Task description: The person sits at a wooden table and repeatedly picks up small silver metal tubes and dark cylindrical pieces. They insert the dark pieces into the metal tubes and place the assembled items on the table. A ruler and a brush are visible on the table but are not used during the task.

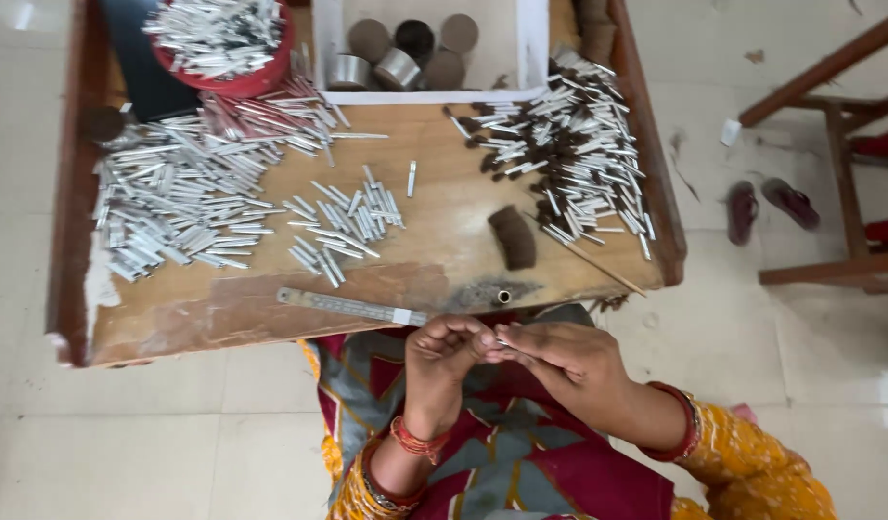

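Both hands [501, 349] pinch small silver tube [502, 340], mostly hidden by fingers.

Silver tubes [179, 207] on a brown table [444, 193]; red bowl [256, 79].

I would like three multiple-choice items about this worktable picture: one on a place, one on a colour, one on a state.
1. Where does the metal ruler lie?
A. near the table's front edge
B. in the white tray
C. on the floor

2. What colour is the bowl of silver tubes?
A. blue
B. red
C. green

3. How are the left hand and right hand?
A. far apart
B. flat on the table
C. fingertips together on a small silver piece

Answers: 1 A, it lies before the hands; 2 B, its rim is red; 3 C, the fingers meet.
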